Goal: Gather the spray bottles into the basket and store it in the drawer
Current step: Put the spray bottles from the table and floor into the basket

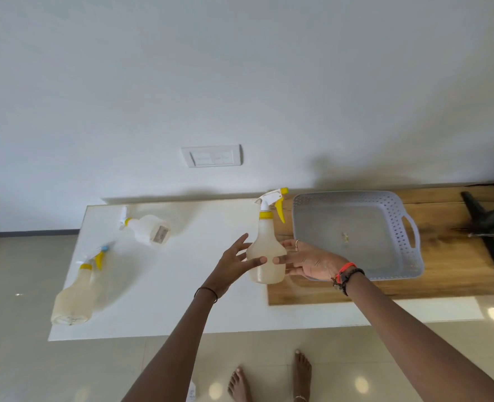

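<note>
A translucent spray bottle [266, 256] with a yellow collar and trigger stands upright between my hands, at the seam of the white table and the wooden board. My right hand [309, 262] holds it, thumb in front and fingers behind. My left hand [232, 264] has spread, straight fingers, and its thumb touches the bottle's front. The grey perforated basket [411, 227] sits empty on the wooden board just right of the bottle. A white spray bottle [150, 229] lies on its side at the table's back left. Another translucent spray bottle with a yellow collar [73, 300] lies at the front left.
The white table [182, 285] stands against a white wall with a switch plate [212, 156]. The wooden board [457, 274] overlaps its right part. A black stand [486, 224] rests on the board at far right. My bare feet [269, 378] are on the tiled floor.
</note>
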